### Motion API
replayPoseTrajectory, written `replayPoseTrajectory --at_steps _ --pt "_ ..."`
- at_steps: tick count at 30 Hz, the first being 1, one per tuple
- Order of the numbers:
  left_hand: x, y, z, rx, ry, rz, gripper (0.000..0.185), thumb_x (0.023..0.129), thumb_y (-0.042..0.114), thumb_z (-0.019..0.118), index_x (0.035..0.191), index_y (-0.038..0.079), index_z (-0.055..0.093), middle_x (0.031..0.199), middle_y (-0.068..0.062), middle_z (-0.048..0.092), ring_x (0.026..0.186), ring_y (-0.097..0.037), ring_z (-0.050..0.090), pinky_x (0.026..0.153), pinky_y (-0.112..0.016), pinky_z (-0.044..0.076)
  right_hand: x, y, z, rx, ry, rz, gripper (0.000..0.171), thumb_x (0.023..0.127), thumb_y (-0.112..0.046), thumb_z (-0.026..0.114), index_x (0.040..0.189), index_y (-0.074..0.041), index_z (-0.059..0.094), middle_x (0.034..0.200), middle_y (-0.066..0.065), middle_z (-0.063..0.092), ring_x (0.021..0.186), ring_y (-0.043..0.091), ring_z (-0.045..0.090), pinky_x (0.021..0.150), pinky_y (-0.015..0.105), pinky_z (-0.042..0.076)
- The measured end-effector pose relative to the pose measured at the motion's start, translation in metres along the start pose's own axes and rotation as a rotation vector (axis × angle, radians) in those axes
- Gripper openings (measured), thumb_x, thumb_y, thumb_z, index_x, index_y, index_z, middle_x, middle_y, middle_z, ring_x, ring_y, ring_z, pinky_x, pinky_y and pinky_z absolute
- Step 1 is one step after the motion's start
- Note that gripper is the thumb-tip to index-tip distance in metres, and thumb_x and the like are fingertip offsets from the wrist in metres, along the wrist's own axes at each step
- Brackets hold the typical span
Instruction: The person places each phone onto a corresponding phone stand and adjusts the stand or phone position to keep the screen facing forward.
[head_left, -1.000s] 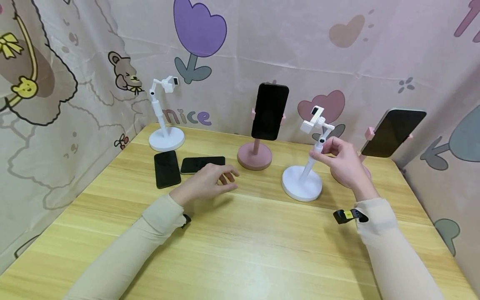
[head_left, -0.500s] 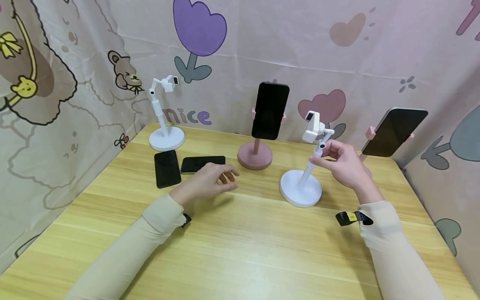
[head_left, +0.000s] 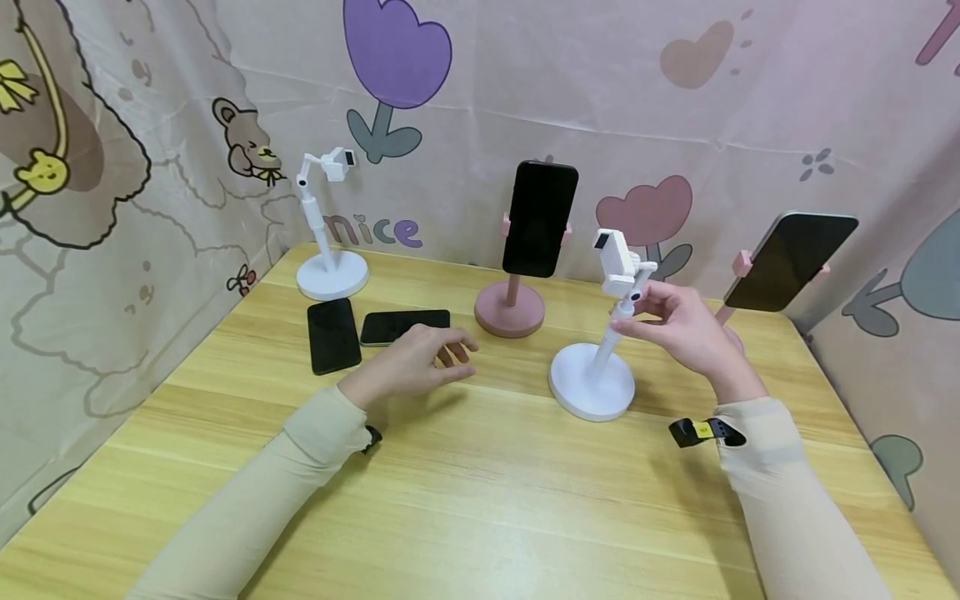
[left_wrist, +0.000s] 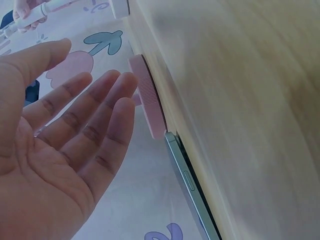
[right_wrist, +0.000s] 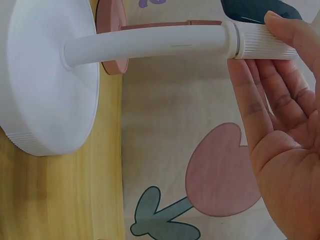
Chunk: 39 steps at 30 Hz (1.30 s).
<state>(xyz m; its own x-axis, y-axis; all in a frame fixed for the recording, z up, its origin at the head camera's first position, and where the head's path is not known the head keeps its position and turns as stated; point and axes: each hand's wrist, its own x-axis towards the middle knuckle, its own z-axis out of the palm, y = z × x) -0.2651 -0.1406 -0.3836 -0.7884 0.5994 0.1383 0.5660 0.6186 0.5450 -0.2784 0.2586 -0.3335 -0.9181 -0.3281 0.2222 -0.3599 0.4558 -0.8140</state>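
Observation:
My right hand [head_left: 678,329] pinches the upper post of a white phone stand [head_left: 592,382] between thumb and fingers. In the right wrist view the thumb lies over the ribbed collar [right_wrist: 267,40], with fingers on its other side. The stand's clamp head [head_left: 617,260] holds no phone and faces left. My left hand [head_left: 412,362] is held low over the table with fingers loosely bent and nothing in them. Just beyond it lies a black phone [head_left: 386,327], partly covered by the hand in the head view. A second black phone [head_left: 333,336] lies beside it.
A pink stand [head_left: 509,311] holding an upright phone [head_left: 540,218] stands at the back middle. Behind my right hand, another pink clamp [head_left: 742,263] holds a tilted phone [head_left: 791,262]. At the back left is another white stand [head_left: 332,277]. A printed curtain [head_left: 525,83] hangs behind the table.
The white stand in my right hand has shifted left and a little nearer to me, and its clamp head has swung further left. My left hand has stayed in place.

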Motion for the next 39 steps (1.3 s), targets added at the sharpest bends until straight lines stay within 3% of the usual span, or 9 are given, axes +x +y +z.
replayPoseTrajectory --at_steps 8,14,18,25,28,35,39 --pt "0.000 -0.002 0.000 0.004 -0.002 -0.008 0.033 0.103 0.026 0.075 0.130 0.007 0.072 0.111 -0.003 0.081 0.098 -0.015 0.077 0.091 -0.037 0.066 0.006 -0.005 0.008 0.068 -0.065 -0.041 0.027 0.093 -0.003 0.082 0.119 -0.002 0.071 0.100 -0.013 0.081 0.095 0.004 0.075 0.088 0.017 0.061" --pt "0.000 -0.002 0.000 0.001 -0.007 -0.007 0.033 0.104 0.026 0.075 0.131 0.007 0.071 0.111 -0.003 0.080 0.098 -0.015 0.077 0.091 -0.036 0.065 0.011 -0.007 0.015 0.119 -0.093 -0.097 0.030 0.092 0.003 0.080 0.120 -0.003 0.072 0.102 -0.011 0.081 0.097 0.005 0.075 0.091 0.018 0.062" --pt "0.000 -0.002 0.000 0.001 -0.007 -0.006 0.033 0.103 0.026 0.075 0.131 0.007 0.071 0.111 -0.003 0.080 0.097 -0.015 0.077 0.091 -0.036 0.066 0.014 -0.005 0.018 0.134 -0.099 -0.123 0.033 0.091 0.006 0.080 0.119 -0.010 0.073 0.102 -0.009 0.081 0.099 0.006 0.076 0.093 0.021 0.063" --pt "0.000 -0.002 -0.001 -0.002 -0.011 -0.007 0.033 0.103 0.024 0.075 0.131 0.006 0.071 0.111 -0.003 0.080 0.097 -0.015 0.077 0.091 -0.035 0.065 0.019 -0.007 0.023 0.139 -0.142 -0.128 0.034 0.091 0.005 0.080 0.123 0.008 0.068 0.105 -0.006 0.081 0.102 0.008 0.077 0.095 0.021 0.062" --pt "0.000 -0.002 -0.002 0.000 -0.013 -0.016 0.033 0.104 0.025 0.074 0.131 0.007 0.071 0.112 -0.002 0.080 0.097 -0.014 0.077 0.091 -0.035 0.065 0.020 -0.009 0.025 0.114 -0.142 -0.131 0.031 0.092 0.003 0.079 0.122 0.007 0.069 0.107 -0.005 0.082 0.102 0.008 0.077 0.095 0.021 0.062" --pt "0.001 -0.002 -0.001 0.004 -0.020 -0.032 0.035 0.104 0.027 0.074 0.133 0.008 0.071 0.112 0.000 0.080 0.096 -0.012 0.077 0.092 -0.035 0.065 0.014 -0.016 0.034 0.066 -0.056 -0.097 0.027 0.094 0.000 0.079 0.120 0.006 0.071 0.116 0.019 0.078 0.103 0.004 0.076 0.092 0.023 0.064" --pt "0.001 -0.003 0.000 0.015 -0.013 -0.028 0.034 0.104 0.027 0.074 0.132 0.008 0.071 0.112 0.000 0.080 0.095 -0.013 0.077 0.091 -0.035 0.065 0.007 -0.025 0.043 -0.041 0.058 -0.062 0.034 0.093 -0.013 0.085 0.122 0.001 0.072 0.116 0.018 0.076 0.101 0.008 0.076 0.086 0.021 0.064"
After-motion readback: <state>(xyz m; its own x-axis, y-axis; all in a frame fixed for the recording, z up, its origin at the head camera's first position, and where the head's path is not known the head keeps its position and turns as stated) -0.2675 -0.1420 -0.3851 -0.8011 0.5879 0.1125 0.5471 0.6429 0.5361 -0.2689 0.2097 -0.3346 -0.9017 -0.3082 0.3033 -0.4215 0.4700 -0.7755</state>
